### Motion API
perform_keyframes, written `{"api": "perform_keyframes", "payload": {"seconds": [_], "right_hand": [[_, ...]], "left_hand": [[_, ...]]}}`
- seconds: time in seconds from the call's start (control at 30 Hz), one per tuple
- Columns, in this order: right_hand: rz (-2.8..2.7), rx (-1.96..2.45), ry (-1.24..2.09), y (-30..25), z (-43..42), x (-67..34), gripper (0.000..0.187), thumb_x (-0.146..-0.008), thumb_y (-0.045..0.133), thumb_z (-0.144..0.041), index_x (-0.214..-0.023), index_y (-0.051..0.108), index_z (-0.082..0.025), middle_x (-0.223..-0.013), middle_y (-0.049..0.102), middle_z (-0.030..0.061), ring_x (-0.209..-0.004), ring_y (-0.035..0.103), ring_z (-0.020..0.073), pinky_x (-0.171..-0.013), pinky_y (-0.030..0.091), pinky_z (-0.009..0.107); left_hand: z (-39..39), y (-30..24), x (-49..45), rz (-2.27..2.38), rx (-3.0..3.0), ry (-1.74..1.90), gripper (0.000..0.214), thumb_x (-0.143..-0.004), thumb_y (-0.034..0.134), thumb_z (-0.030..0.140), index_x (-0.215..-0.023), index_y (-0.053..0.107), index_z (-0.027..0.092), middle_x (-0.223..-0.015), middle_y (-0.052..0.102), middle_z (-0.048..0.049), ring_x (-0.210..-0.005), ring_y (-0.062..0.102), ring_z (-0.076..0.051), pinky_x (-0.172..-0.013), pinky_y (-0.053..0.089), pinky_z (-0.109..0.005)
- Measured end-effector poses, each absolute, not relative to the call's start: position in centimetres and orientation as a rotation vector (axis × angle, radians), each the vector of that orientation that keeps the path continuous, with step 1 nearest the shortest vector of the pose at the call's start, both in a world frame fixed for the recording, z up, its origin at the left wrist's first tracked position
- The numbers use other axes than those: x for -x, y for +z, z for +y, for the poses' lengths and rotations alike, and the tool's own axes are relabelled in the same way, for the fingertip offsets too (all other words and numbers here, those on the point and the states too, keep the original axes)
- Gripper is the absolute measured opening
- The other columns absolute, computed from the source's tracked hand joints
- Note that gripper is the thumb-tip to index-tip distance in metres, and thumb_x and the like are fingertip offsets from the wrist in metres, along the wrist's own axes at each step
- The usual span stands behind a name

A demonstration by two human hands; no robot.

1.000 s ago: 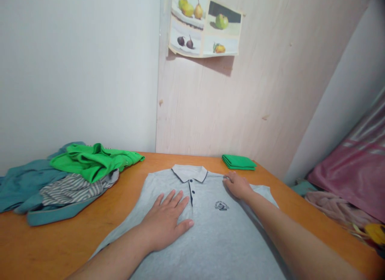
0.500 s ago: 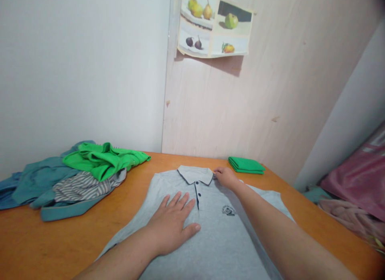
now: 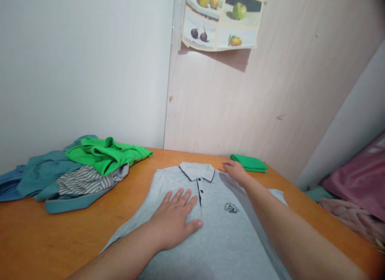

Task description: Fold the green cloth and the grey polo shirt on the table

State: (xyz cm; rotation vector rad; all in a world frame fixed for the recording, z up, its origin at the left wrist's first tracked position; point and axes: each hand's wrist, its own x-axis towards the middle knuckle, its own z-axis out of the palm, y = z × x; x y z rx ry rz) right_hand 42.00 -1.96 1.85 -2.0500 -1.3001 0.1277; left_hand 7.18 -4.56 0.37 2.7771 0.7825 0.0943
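A grey polo shirt (image 3: 216, 232) lies spread face up on the orange table (image 3: 45, 240), collar toward the wall. My left hand (image 3: 176, 220) rests flat on its chest, fingers spread, just left of the button placket. Stretched out to the shirt's far right shoulder, my right hand (image 3: 236, 171) lies palm down on the fabric beside the collar (image 3: 197, 171), its fingers extended. A folded green cloth (image 3: 249, 163) sits just beyond that hand near the table's back edge.
A heap of clothes fills the table's left: a bright green garment (image 3: 105, 153), a striped one (image 3: 81, 181) and a teal one (image 3: 36, 179). A fruit poster (image 3: 221, 21) hangs on the wall. Pink bedding (image 3: 357, 183) lies to the right, off the table.
My right hand slid from the right shoulder to the collar edge, then back out to the shoulder near the green cloth. The left hand stayed flat on the shirt.
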Motion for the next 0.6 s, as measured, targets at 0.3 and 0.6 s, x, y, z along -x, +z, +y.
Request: {"api": "perform_keyframes", "payload": {"seconds": [0.3, 0.6], "right_hand": [[-1.035, 2.032, 0.312, 1.7, -7.7, -44.1, 0.018, -0.081, 0.06, -0.03, -0.087, 0.07, -0.017, -0.063, 0.066, 0.0018, -0.053, 0.058, 0.0126, -0.052, 0.046, 0.022], [-0.669, 2.174, 0.171, 4.6, -14.8, -51.3, 0.024, -0.096, 0.054, -0.034, -0.104, 0.065, -0.014, -0.092, 0.068, 0.0068, -0.074, 0.064, 0.0132, -0.063, 0.052, 0.025]], "left_hand": [[-4.4, 0.2, -7.2, 0.787, -2.786, 0.116, 0.081, -0.091, 0.021, 0.077, -0.156, 0.027, 0.029, -0.163, 0.015, -0.0056, -0.151, 0.006, -0.033, -0.118, 0.006, -0.062], [-4.2, 0.2, -7.3, 0.798, -2.804, 0.121, 0.08, -0.091, 0.023, 0.076, -0.155, 0.029, 0.028, -0.163, 0.017, -0.0054, -0.151, 0.008, -0.032, -0.119, 0.007, -0.06]]}}
